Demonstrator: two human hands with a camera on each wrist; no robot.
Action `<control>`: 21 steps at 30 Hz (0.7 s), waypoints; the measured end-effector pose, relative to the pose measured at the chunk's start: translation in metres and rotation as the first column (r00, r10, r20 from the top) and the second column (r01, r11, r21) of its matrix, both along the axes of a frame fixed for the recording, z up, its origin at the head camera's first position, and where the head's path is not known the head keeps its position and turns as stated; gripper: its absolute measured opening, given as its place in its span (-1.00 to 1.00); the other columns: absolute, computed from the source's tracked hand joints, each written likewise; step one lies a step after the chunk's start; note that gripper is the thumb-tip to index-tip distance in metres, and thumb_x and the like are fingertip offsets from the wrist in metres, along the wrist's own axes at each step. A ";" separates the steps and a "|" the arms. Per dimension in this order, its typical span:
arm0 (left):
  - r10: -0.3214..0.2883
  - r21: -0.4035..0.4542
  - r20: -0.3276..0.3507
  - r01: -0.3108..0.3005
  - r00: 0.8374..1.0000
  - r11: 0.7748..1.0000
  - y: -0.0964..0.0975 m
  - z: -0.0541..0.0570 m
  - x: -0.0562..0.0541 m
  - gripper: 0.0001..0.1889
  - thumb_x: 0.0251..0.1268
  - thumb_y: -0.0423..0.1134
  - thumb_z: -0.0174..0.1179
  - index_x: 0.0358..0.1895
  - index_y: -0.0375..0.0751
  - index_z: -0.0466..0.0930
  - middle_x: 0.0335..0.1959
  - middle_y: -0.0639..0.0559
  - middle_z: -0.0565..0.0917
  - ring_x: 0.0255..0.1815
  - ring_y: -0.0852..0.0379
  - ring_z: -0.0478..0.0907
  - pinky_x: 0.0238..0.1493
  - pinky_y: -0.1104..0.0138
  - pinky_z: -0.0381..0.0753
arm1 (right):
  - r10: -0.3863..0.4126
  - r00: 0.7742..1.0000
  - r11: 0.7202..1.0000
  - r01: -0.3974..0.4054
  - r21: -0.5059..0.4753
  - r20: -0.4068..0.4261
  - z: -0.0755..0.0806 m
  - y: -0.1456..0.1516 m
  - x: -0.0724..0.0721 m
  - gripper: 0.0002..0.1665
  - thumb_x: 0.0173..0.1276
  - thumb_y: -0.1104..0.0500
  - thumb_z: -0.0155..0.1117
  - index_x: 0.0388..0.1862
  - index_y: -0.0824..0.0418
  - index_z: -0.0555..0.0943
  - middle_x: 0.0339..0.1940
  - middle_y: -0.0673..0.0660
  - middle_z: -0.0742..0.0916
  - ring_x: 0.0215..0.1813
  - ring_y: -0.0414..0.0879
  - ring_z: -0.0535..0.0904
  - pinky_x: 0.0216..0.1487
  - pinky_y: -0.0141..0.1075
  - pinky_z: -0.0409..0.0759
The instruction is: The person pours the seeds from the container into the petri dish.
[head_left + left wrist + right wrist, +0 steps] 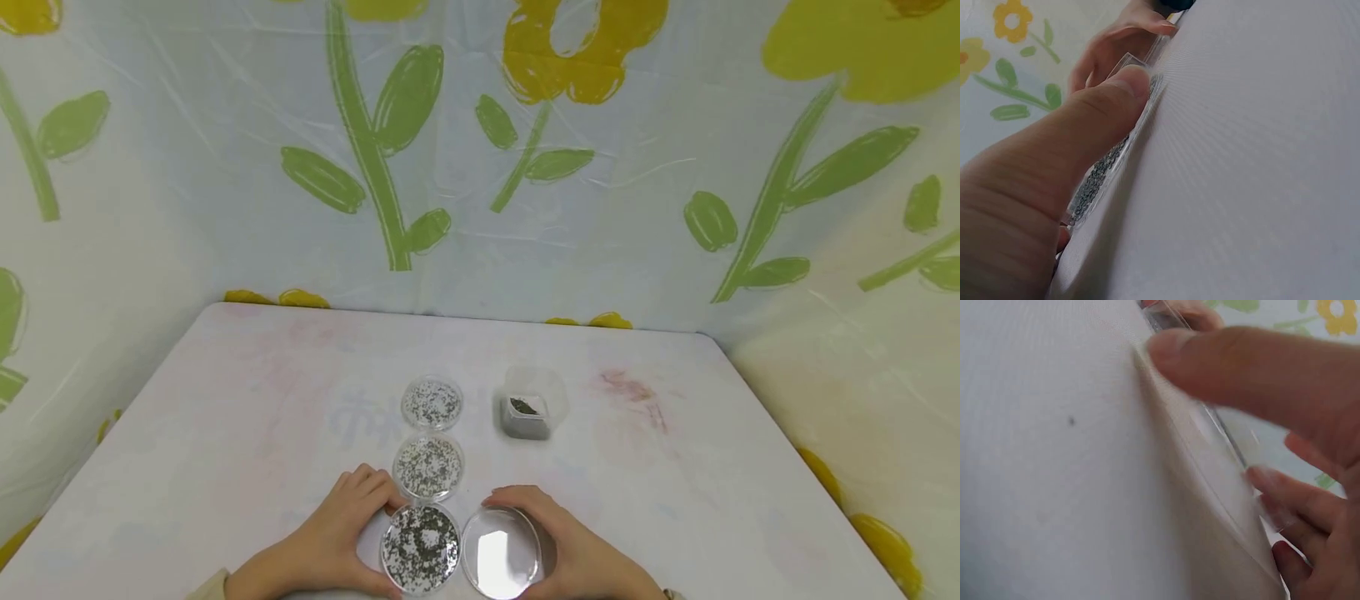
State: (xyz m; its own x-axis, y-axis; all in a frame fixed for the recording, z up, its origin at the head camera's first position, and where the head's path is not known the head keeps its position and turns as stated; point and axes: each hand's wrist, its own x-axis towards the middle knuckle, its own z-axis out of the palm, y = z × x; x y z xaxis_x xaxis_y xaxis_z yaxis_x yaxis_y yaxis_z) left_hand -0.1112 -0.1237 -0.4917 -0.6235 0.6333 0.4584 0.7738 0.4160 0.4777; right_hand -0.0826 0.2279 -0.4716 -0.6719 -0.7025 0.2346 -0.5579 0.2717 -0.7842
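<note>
At the near edge of a pale, faintly stained bench [247, 400], a person's left hand [330, 533] curls round a round, clear plastic dish [420, 548] filled with dark speckled grains, thumb and fingers on its rim. Just beside it, the right hand [570, 542] grips a clear, empty round lid [501, 552] lying flat, its rim touching the dish. The two hands are apart, each clamped on its own piece. Beyond them, two more round dishes [428, 467] of paler grey-and-white grains stand in a line running away from the person. To their right sits a small clear tub [531, 408] holding dark material. A glossy sheet printed with yellow flowers [577, 50] backs the scene.
</note>
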 end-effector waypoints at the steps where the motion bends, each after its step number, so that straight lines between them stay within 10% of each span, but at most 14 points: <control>1: -0.003 0.004 0.006 0.003 1.000 1.000 0.000 0.000 0.000 -0.21 -0.35 0.49 0.44 0.02 0.21 0.49 -0.16 0.43 0.38 -0.10 0.41 0.17 -0.10 0.45 0.14 | -0.001 1.000 1.000 0.001 -0.012 0.004 0.000 -0.001 0.000 0.17 -0.04 -0.06 0.67 0.49 0.17 0.26 0.38 0.08 0.45 0.35 -0.03 0.35 0.31 -0.33 0.33; 21: -0.014 0.018 -0.030 0.014 0.999 1.000 0.000 0.000 -0.001 -0.23 -0.34 0.49 0.44 -0.01 0.20 0.50 -0.15 0.41 0.41 -0.10 0.42 0.18 -0.09 0.46 0.15 | -0.024 0.998 0.978 0.011 -0.207 -0.063 0.008 -0.023 -0.001 0.20 0.08 0.12 0.60 0.55 0.39 0.08 0.34 0.29 0.49 0.38 0.07 0.40 0.41 -0.26 0.28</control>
